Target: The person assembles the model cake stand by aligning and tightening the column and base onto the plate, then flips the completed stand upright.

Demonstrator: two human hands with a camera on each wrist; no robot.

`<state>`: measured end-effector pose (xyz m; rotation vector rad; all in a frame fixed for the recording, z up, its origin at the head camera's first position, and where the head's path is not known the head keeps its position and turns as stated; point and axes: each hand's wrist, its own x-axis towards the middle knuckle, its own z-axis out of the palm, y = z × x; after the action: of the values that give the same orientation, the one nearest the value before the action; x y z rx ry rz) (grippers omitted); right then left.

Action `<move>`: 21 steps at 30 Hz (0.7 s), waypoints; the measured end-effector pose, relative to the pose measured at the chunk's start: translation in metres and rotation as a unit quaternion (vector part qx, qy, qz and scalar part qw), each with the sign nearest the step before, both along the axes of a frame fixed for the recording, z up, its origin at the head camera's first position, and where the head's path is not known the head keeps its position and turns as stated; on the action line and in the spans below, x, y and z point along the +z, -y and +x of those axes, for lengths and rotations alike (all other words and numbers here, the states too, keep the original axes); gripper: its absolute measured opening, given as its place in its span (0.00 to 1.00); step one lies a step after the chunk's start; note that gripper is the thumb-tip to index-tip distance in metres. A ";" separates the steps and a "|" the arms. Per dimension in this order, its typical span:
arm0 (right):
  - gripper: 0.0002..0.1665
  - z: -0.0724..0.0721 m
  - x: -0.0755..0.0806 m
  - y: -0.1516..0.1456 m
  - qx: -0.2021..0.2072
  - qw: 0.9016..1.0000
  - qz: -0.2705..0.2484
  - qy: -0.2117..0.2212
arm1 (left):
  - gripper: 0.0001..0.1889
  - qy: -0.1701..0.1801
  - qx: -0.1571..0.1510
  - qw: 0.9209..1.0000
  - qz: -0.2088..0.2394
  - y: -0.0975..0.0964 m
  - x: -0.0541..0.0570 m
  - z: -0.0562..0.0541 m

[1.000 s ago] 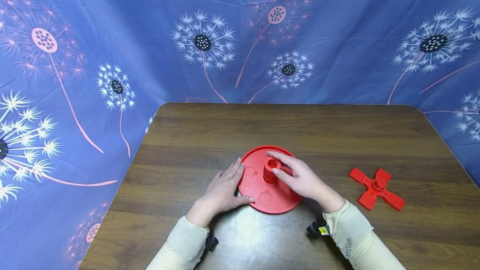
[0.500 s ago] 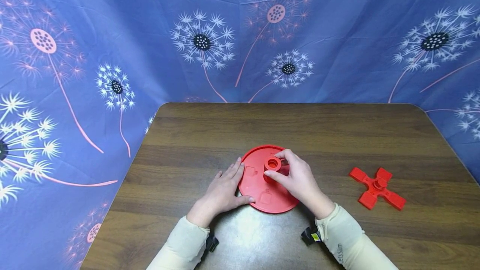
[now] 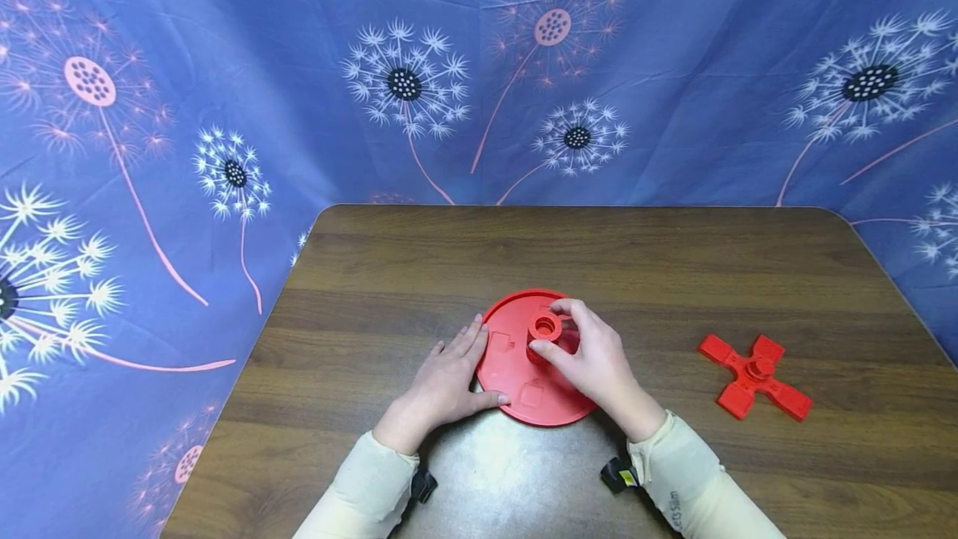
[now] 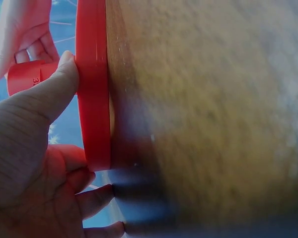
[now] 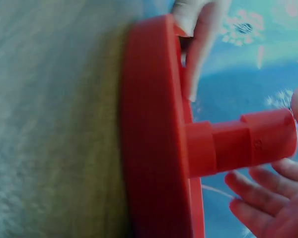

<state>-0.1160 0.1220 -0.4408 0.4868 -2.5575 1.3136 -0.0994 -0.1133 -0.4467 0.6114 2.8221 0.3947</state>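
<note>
A red round plate point(image 3: 505, 373) with a raised rim lies flat on the table. From its middle rises an upright red stepped cylinder point(image 5: 270, 137) with a hollow top. My right hand point(image 3: 599, 364) has its thumb and curled fingers round the cylinder's upper part, thumb at the front and index finger behind. My left hand point(image 3: 443, 381) rests along the plate's left edge, fingers straight and spread. Its thumb point(image 4: 54, 87) lies over the rim in the left wrist view. Part of the plate's right side is hidden behind my right hand.
A red cross-shaped piece point(image 3: 756, 373) with a round knob at its centre lies to the right on the brown wooden table point(image 3: 419, 264). Behind the table hangs a blue cloth point(image 3: 299, 65) with a dandelion pattern.
Compared with a second ago, my right hand has turned about the cylinder: the index finger has moved right, the thumb left and closer in. The left hand and plate stay put.
</note>
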 end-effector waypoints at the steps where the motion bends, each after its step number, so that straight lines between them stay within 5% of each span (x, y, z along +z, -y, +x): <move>1: 0.31 -0.002 -0.001 -0.002 0.023 0.999 -0.020 0.009 | 0.54 0.001 0.001 1.000 0.000 0.000 0.000 0.000; 5: 0.31 -0.009 0.000 -0.012 0.122 0.988 -0.083 0.052 | 0.54 0.003 0.002 1.000 -0.001 0.000 0.000 0.000; 9: 0.33 -0.013 0.004 -0.018 0.182 0.976 -0.076 0.091 | 0.54 0.004 0.001 1.000 -0.002 0.000 0.000 0.000; 15: 0.29 -0.013 0.006 -0.020 0.176 0.975 -0.074 0.113 | 0.54 0.003 0.000 1.000 -0.004 -0.001 0.000 0.000; 21: 0.25 -0.010 0.004 -0.015 0.137 0.986 -0.056 0.080 | 0.54 0.003 0.001 1.000 -0.004 -0.001 0.001 0.001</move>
<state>-0.1258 0.1366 -0.4364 0.7616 -2.5946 1.6407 -0.0989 -0.1127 -0.4455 0.6041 2.8181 0.3844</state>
